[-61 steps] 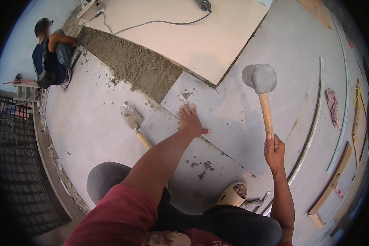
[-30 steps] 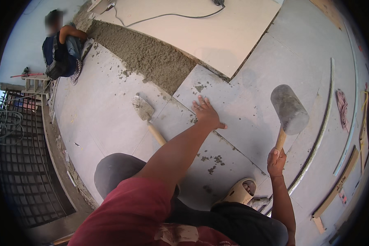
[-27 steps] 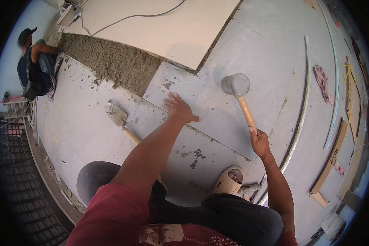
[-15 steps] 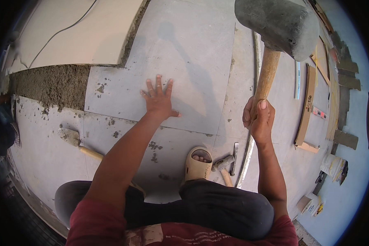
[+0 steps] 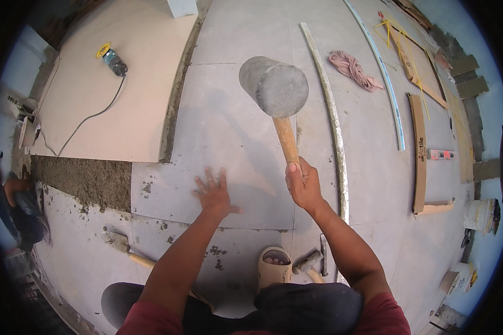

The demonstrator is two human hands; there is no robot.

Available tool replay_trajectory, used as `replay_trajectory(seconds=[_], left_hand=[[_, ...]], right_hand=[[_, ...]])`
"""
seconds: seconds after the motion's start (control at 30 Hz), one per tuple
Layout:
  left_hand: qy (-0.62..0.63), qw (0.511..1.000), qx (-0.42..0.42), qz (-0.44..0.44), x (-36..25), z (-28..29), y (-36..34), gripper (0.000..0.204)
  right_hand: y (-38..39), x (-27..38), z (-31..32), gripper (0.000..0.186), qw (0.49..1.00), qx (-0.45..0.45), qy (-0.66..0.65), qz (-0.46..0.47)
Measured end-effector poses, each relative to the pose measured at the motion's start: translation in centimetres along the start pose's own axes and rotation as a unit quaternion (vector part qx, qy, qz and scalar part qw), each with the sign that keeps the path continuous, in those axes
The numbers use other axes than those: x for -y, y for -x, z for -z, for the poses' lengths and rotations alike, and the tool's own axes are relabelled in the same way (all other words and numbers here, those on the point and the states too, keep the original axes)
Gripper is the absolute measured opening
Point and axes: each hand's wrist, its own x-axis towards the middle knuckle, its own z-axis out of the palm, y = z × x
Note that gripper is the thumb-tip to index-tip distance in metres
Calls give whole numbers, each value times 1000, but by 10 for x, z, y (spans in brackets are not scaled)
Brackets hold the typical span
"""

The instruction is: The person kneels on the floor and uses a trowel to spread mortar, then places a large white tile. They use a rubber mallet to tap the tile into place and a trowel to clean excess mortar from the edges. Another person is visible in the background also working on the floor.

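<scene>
My right hand (image 5: 303, 184) grips the wooden handle of a big grey rubber mallet (image 5: 275, 86), its head raised above the floor. Fingers spread, my left hand (image 5: 214, 194) lies flat on a large grey floor tile (image 5: 246, 145). Crumbs of mortar dot that tile and the ones nearer me. A trowel (image 5: 116, 242) with a wooden handle rests on the tiles to the left of my left forearm. Beside my sandalled foot lies a hammer (image 5: 308, 261) with a wooden handle, next to a small metal tool (image 5: 324, 254).
Bare mortar (image 5: 84, 181) borders the tile at left, below a raised beige slab (image 5: 117, 106) carrying a corded power tool (image 5: 113, 60). Rightward lie a long metal straightedge (image 5: 331, 111), a pink cloth (image 5: 355, 71), cardboard strips (image 5: 418, 156) and buckets (image 5: 479, 216). Another person (image 5: 22, 206) crouches at far left.
The mallet has moved left and away from my head, now over the tile. My left hand stays flat on the tile. The view has tilted up, showing more of the far floor.
</scene>
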Motion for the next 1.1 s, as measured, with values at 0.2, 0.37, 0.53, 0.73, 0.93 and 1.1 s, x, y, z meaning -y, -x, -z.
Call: replay_trajectory(seconds=[0.2,0.37,0.53,0.73,0.93,1.1], left_hand=[[-11,1000,17,1,-12,1,-2,148],[-14,999,31,18,-5,7,-2,147],[4,999,46,2,-22,15,1,145],[48,998,25,26,-16,19,-8,141],[109,994,-24,14,-59,97,-77,138],[293,943,-8,157,-82,148,-130,142]], right_hand=[[-31,-41,9,58,975,62,176,-118],[-46,-2,-1,59,998,15,59,5],[-43,-76,10,62,982,55,168,-65],[-82,39,-1,58,995,39,32,-89],[-78,35,33,49,997,5,-6,-78],[-69,1,44,51,987,40,95,-122]])
